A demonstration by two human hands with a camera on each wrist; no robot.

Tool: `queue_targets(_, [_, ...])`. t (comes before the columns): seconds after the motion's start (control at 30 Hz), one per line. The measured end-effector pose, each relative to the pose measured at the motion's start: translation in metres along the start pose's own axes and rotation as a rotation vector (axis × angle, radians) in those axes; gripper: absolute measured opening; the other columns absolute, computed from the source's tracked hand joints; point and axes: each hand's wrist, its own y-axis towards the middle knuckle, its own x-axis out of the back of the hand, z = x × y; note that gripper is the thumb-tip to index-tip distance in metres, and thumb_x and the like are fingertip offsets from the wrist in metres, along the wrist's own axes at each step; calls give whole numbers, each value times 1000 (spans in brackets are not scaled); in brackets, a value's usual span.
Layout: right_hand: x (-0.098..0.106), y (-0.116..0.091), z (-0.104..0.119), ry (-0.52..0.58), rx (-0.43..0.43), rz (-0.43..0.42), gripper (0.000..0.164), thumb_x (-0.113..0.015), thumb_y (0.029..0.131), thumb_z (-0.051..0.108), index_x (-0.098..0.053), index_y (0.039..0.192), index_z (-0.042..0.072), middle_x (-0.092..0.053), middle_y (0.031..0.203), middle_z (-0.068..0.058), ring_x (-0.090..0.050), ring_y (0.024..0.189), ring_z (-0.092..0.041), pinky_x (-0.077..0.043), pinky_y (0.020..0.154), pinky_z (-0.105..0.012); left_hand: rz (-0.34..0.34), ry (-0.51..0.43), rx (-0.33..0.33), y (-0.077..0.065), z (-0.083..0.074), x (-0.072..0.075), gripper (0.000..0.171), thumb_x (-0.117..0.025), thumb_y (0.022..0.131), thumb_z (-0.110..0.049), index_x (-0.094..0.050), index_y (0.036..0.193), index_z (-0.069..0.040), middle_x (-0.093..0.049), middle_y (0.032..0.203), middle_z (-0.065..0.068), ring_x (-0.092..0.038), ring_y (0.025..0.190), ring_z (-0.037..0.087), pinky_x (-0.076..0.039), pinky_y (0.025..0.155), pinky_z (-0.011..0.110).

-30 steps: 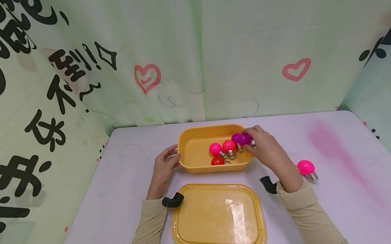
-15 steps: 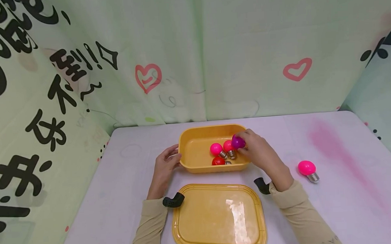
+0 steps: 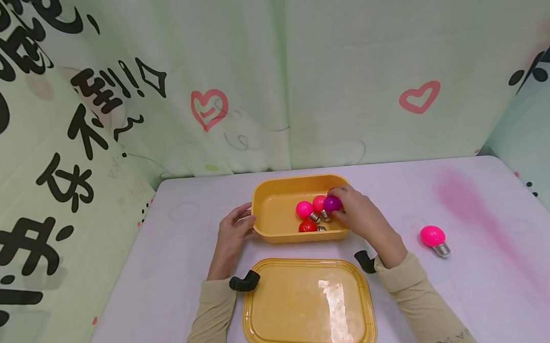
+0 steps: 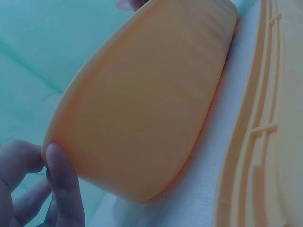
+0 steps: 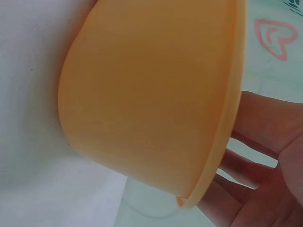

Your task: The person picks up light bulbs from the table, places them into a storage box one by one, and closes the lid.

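A yellow plastic box [image 3: 274, 205] stands on the table. My left hand [image 3: 230, 240] pinches its left rim between thumb and fingers, as the left wrist view confirms. My right hand [image 3: 364, 216] reaches over the right rim and grips a purple light bulb [image 3: 333, 204] inside the box; its metal base is hidden by the fingers. Close beside it lie a pink bulb [image 3: 305, 209], a reddish-pink bulb [image 3: 319, 203] and a red bulb [image 3: 307, 226]. In the right wrist view, the box's outer wall [image 5: 147, 94] covers what the fingers [image 5: 265, 120] hold.
The yellow lid [image 3: 308, 303] lies flat in front of the box, between the forearms. Another pink bulb [image 3: 432, 235] rests on the white table [image 3: 487, 285] at the right. A pale green curtain [image 3: 344, 76] hangs behind the table's far edge.
My right hand has moved left, further into the box, with the purple bulb. Two purple bulbs showed a second ago; only one shows now. The left hand stays at the rim.
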Motion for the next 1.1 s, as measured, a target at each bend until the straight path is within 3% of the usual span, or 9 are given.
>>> queue_targets(0.33, [-7, 3, 0, -27, -7, 7, 39, -76, 84, 2, -61, 118, -7, -62, 109, -23, -65, 94, -39, -55, 90, -52, -3, -8, 13, -1, -2, -1, 42, -66, 94, -8, -59, 135, -5, -57, 128, 20, -63, 97, 22, -55, 71, 19])
queue_targets(0.83, [-16, 10, 0, -77, -40, 43, 44, -79, 82, 4, -62, 122, -6, -60, 116, -25, -63, 104, -40, -53, 92, -52, -14, -10, 3, 1, 0, -1, 40, -66, 94, -6, -60, 133, -6, -59, 124, 18, -64, 95, 21, -56, 70, 21])
queue_targets(1.1, [-20, 13, -1, -116, -32, 64, 45, -80, 81, 6, -63, 121, -6, -61, 116, -25, -61, 107, -40, -53, 93, -53, -39, 29, 40, 2, -1, -2, 39, -67, 94, -11, -61, 132, -11, -59, 124, 12, -64, 97, 22, -57, 74, 21])
